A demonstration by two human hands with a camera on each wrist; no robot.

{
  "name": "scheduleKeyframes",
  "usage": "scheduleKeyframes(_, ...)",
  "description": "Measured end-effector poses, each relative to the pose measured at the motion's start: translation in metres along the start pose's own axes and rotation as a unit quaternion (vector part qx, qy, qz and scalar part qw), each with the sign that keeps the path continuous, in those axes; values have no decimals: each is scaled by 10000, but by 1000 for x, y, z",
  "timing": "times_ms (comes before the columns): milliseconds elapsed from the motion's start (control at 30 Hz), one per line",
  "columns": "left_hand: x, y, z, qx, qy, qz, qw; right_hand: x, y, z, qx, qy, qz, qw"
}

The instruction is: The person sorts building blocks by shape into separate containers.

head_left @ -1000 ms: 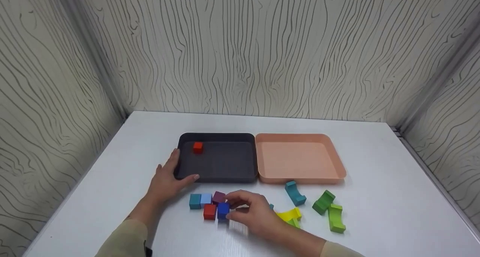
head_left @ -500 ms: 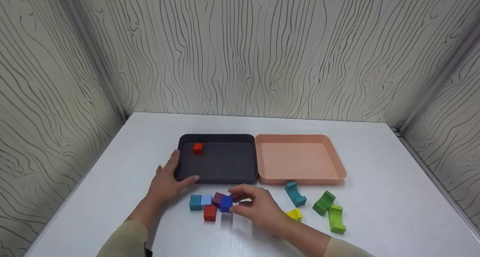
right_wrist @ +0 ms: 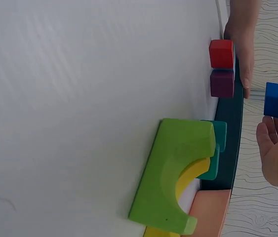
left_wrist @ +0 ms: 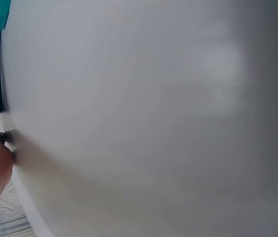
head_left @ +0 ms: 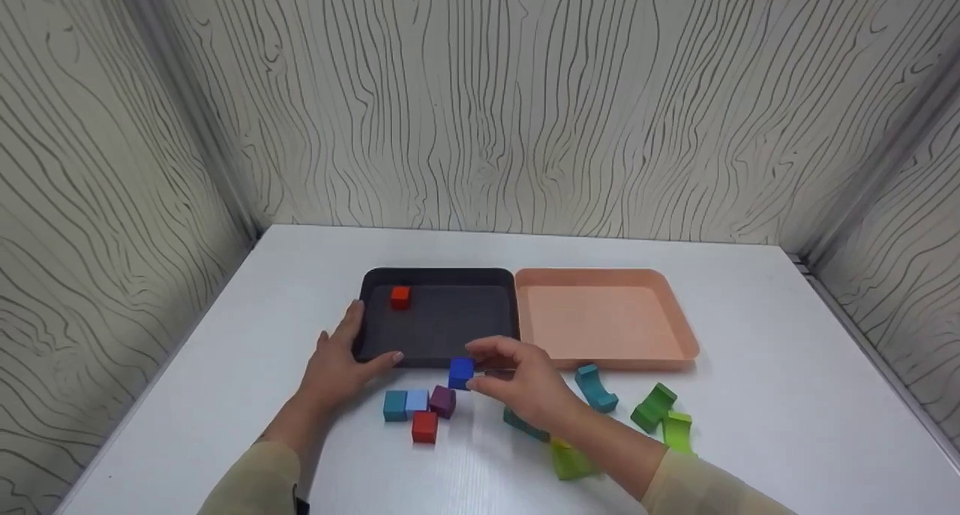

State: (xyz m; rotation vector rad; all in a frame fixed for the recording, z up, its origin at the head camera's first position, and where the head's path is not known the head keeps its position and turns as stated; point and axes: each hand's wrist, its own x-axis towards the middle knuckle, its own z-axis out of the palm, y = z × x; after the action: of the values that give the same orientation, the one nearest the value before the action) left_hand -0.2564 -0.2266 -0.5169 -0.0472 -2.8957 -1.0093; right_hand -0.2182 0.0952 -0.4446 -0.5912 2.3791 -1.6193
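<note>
My right hand pinches a blue cube between thumb and fingers, close to the near rim of the dark tray. In the right wrist view the same blue cube is held up off the table. My left hand rests at the tray's left side, fingers along the wall and thumb stretched by the near left corner. A small red cube lies inside the tray. In front of it on the table are a teal cube, a light blue cube, a purple cube and another red cube.
A pink tray stands against the dark one on its right. Notched blocks lie around my right forearm: teal, green and lime, with others partly hidden beneath the arm. Patterned walls enclose the white table.
My right hand has lifted the blue cube away from beside the purple and red cubes and carried it forward toward the dark tray. The left hand has stayed at the tray's side.
</note>
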Motion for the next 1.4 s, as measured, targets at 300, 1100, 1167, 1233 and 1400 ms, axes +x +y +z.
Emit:
scheduleKeyframes(300, -1, -4, -1, 31, 73, 79, 9999, 18, -4, -6, 35, 103, -376, 9992)
scheduleKeyframes(1100, 2, -1, -2, -42, 10, -93, 9999, 79, -12, -18, 45, 455, -469, 9979)
scheduleKeyframes(1167, 2, -1, 0, -41, 48, -105, 9999, 84, -10, -18, 82, 462, -366, 9982)
scheduleKeyframes(1233, 2, -1, 1, -49, 91, -65, 9999, 88, -9, -18, 112, 462, -239, 9986)
scheduleKeyframes(1400, 2, -1, 3, -100, 51, -100, 9999, 98, -5, -17, 5, 502, -22, 9987)
